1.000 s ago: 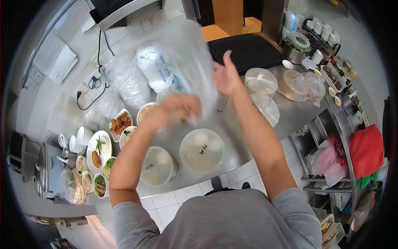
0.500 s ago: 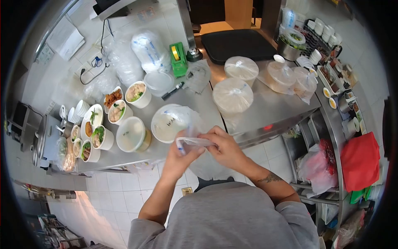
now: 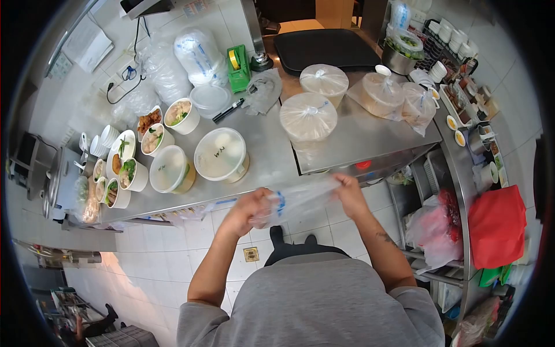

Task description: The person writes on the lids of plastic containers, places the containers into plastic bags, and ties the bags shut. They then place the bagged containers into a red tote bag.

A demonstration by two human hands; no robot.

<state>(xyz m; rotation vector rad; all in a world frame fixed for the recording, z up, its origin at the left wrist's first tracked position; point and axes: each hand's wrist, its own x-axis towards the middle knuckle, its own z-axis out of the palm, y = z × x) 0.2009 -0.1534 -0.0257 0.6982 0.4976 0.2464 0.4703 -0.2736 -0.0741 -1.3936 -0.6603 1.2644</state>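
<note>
A clear plastic bag (image 3: 303, 199) with blue print is stretched between my two hands, in front of the steel counter (image 3: 254, 188). My left hand (image 3: 250, 211) is closed on its printed end. My right hand (image 3: 350, 195) pinches the other end; motion blurs it a little. Closest to my left hand on the counter stands a lidded round tub (image 3: 221, 155) with black marker writing. Beside it is a second lidded tub (image 3: 172, 169), also marked, holding yellowish liquid. Beyond my right hand sits a bag-wrapped round container (image 3: 308, 117), its bag knotted on top.
Open bowls of food (image 3: 133, 174) crowd the counter's left end. Behind are a black marker (image 3: 228, 110), a green tape dispenser (image 3: 238, 69) and stacked plastic lids (image 3: 199, 58). More bagged containers (image 3: 381, 95) stand right, before a black tray (image 3: 326, 55). A red bag (image 3: 497, 225) hangs from the right shelf.
My hands have moved apart, my right hand going rightward, and the bag that was bunched between them is now drawn out. The marked tub in front is uncovered by the bag.
</note>
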